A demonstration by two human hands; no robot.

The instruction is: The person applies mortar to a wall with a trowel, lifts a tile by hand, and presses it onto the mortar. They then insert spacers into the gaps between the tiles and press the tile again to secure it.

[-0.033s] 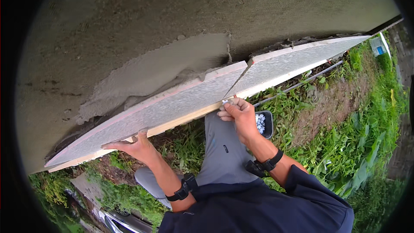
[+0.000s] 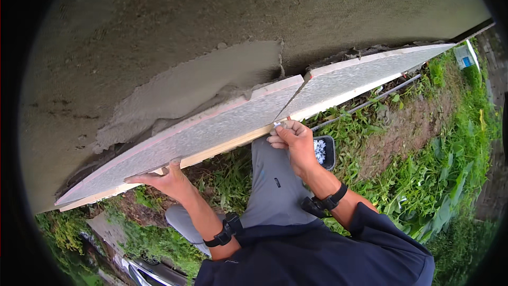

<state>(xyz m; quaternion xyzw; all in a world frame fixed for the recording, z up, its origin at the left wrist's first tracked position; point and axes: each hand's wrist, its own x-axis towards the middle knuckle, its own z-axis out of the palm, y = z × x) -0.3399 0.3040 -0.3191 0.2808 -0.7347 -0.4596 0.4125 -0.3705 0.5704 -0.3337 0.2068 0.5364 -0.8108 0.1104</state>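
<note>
Pinched between the thumb and fingers of my right hand point(image 2: 297, 145) is a small white tile spacer point(image 2: 277, 124). It is at the lower end of the narrow joint between two grey speckled tiles, the left tile point(image 2: 206, 124) and the right tile point(image 2: 360, 78). Whether it touches the tiles, I cannot tell. My left hand point(image 2: 172, 182) rests against the left tile's lower edge and the pale wooden batten point(image 2: 227, 147) below it. Its thumb and index finger are spread apart; the other fingers are partly hidden. Both tiles stand against the wall.
Wet grey mortar point(image 2: 211, 77) is spread on the wall point(image 2: 132, 26) above the left tile. By my right forearm, a dark tub point(image 2: 332, 153) holds many white spacers point(image 2: 319, 151). A grey pipe point(image 2: 365, 105) lies among green plants point(image 2: 423, 175). A vehicle point(image 2: 153, 273) shows at lower left.
</note>
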